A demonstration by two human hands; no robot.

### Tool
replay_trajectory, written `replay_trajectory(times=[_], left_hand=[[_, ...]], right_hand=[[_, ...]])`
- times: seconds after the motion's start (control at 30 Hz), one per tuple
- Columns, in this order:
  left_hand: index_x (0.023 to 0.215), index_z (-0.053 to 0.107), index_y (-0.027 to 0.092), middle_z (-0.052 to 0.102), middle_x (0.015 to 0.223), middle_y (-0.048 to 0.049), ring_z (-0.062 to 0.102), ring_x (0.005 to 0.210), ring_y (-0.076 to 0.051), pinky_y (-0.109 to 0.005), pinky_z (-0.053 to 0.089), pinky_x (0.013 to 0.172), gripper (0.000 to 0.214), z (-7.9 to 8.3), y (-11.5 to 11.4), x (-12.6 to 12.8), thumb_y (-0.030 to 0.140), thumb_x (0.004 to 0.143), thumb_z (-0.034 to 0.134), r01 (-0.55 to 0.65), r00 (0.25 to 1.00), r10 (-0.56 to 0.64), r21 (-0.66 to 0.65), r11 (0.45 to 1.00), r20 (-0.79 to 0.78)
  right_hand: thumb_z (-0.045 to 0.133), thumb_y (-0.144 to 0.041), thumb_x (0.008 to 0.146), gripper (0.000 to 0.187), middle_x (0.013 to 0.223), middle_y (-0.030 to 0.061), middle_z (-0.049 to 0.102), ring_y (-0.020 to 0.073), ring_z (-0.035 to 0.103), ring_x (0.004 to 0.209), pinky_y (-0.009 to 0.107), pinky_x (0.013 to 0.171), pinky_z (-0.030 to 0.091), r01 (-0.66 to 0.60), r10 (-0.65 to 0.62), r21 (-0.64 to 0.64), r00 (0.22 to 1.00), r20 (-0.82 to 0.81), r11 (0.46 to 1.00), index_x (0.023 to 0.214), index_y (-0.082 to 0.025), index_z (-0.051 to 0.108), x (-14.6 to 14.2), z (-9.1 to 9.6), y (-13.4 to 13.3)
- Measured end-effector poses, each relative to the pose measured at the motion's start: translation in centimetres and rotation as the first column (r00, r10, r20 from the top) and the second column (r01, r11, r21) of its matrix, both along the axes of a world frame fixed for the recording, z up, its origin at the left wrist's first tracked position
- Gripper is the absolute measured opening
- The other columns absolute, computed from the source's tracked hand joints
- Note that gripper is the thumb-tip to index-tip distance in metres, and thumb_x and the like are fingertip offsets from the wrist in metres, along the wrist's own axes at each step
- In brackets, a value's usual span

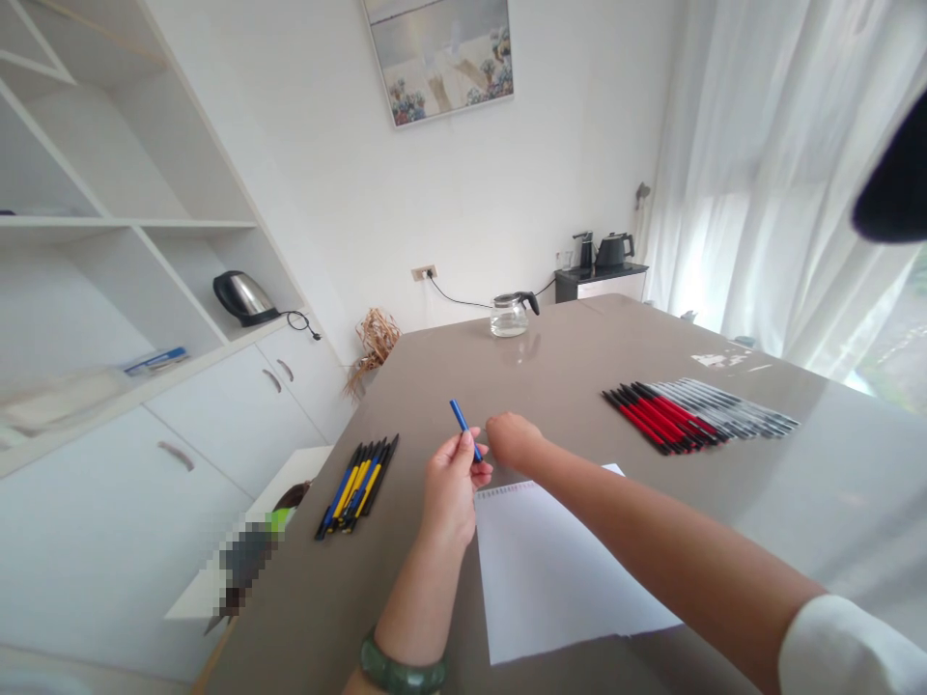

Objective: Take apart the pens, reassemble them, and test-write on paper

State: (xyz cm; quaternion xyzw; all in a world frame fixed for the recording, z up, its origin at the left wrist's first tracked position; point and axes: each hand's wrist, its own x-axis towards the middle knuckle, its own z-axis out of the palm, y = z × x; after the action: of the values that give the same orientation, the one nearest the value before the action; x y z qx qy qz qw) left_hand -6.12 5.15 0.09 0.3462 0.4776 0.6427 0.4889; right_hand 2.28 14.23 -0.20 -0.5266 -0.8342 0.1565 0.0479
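Pen (458,415) is best held steady, pinch light, clear of the desk (427,367). It's pinched by the left hand (449,490), fingers nearly closed round it; paper (554,569) is laid below them. Right hand (516,440) is curled just beside; fingertips hidden, contents can't be told.

Framed picture (445,63) on the wall (304,145), steel kettle (250,297) in white shelving (137,224), sheer curtain (745,145).

right hand (514,442): fingers mostly hidden, grip unreadable
white paper (554,579): partly behind the right forearm (652,526)
wall picture (443,68): top chopped off
black blob (902,183): cut by right edge, no clue what
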Motion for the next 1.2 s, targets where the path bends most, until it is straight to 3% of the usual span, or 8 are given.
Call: replay_trajectory(times=[0.27, 0.47, 0.5, 0.57, 0.63, 0.77, 0.93, 1.2], left_hand=[[0.094, 0.057, 0.014, 0.058, 0.073, -0.0038, 0.053, 0.05, -0.007, -0.02, 0.042, 0.05, 0.037, -0.1, -0.3, 0.6, 0.041, 0.068, 0.057, 0.133, 0.991, -0.134, -0.053, 0.99, -0.01], [0.092, 0.059, 0.014, 0.058, 0.075, -0.0045, 0.053, 0.051, -0.008, -0.021, 0.042, 0.05, 0.037, 0.0, -0.5, 1.1, 0.043, 0.068, 0.056, 0.174, 0.965, -0.191, -0.103, 0.979, -0.181], [0.092, 0.059, 0.014, 0.059, 0.075, -0.0048, 0.054, 0.051, -0.008, -0.021, 0.042, 0.05, 0.037, 0.0, -0.6, 1.2, 0.042, 0.068, 0.056, 0.179, 0.952, -0.201, -0.112, 0.977, -0.23], [0.091, 0.06, 0.014, 0.06, 0.076, -0.0053, 0.055, 0.053, -0.01, -0.022, 0.042, 0.051, 0.035, -0.2, -0.7, 1.6, 0.041, 0.069, 0.056, 0.185, 0.92, -0.215, -0.121, 0.975, -0.326], [0.091, 0.061, 0.014, 0.06, 0.073, -0.0052, 0.056, 0.056, -0.011, -0.023, 0.042, 0.053, 0.034, -0.5, -0.7, 1.9, 0.039, 0.069, 0.056, 0.192, 0.881, -0.224, -0.118, 0.974, -0.416], [0.086, 0.064, 0.015, 0.061, 0.072, -0.0047, 0.055, 0.063, -0.014, -0.025, 0.042, 0.059, 0.027, -1.4, -0.5, 2.1, 0.035, 0.07, 0.055, 0.21, 0.76, -0.17, -0.01, 0.978, -0.627], [0.087, 0.064, 0.018, 0.061, 0.08, -0.0048, 0.055, 0.071, -0.015, -0.025, 0.042, 0.065, 0.023, -1.7, -0.4, 2.0, 0.031, 0.072, 0.052, 0.226, 0.642, -0.095, 0.07, 0.972, -0.761], [0.088, 0.063, 0.02, 0.059, 0.079, -0.0026, 0.055, 0.07, -0.013, -0.024, 0.042, 0.063, 0.02, -1.7, -0.4, 1.9, 0.027, 0.074, 0.05, 0.237, 0.586, -0.101, 0.051, 0.97, -0.804]], right_hand=[[0.059, -0.01, 0.058, 0.005, 0.069, 0.0122, 0.064, 0.0228, 0.06, 0.071, 0.027, 0.059, 0.041, 0.121, -0.111, 0.041, 0.975, -0.19, 0.992, 0.061, -0.013, 0.061, 3.2, 0.7, 0.4], [0.04, -0.021, 0.075, 0.016, 0.067, 0.0042, 0.063, 0.0119, 0.058, 0.056, 0.021, 0.051, 0.042, 0.174, -0.129, 0.04, 0.849, -0.512, 0.984, 0.082, -0.016, 0.053, 7.6, 2.5, -1.7], [0.036, -0.024, 0.078, 0.018, 0.066, 0.0036, 0.062, 0.011, 0.057, 0.055, 0.02, 0.051, 0.043, 0.171, -0.125, 0.022, 0.8, -0.587, 0.985, 0.082, -0.016, 0.051, 8.2, 2.7, -2.3], [0.039, -0.032, 0.079, 0.019, 0.062, 0.0037, 0.06, 0.0116, 0.056, 0.054, 0.022, 0.051, 0.045, 0.147, -0.135, -0.064, 0.546, -0.827, 0.987, 0.077, -0.016, 0.049, 9.4, 2.9, -3.6], [0.045, -0.035, 0.076, 0.02, 0.062, 0.0032, 0.057, 0.0118, 0.055, 0.054, 0.024, 0.052, 0.045, 0.154, -0.129, -0.08, 0.341, -0.931, 0.985, 0.077, -0.016, 0.049, 10.2, 2.8, -4.7], [0.053, -0.032, 0.073, 0.027, 0.068, 0.0009, 0.056, 0.0103, 0.052, 0.052, 0.024, 0.05, 0.044, 0.22, -0.046, -0.011, 0.152, -0.987, 0.975, 0.095, -0.019, 0.045, 11.1, 2.4, -5.9], [0.051, -0.029, 0.076, 0.018, 0.07, 0.0012, 0.056, 0.0101, 0.052, 0.052, 0.025, 0.052, 0.043, 0.225, 0.014, 0.038, 0.107, -0.994, 0.974, 0.091, -0.021, 0.044, 11.7, 2.1, -6.7], [0.05, -0.028, 0.077, 0.014, 0.074, 0.003, 0.059, 0.0114, 0.054, 0.056, 0.028, 0.055, 0.046, 0.166, 0.083, 0.104, 0.126, -0.989, 0.981, 0.086, -0.02, 0.043, 11.6, 2.1, -7.3]])
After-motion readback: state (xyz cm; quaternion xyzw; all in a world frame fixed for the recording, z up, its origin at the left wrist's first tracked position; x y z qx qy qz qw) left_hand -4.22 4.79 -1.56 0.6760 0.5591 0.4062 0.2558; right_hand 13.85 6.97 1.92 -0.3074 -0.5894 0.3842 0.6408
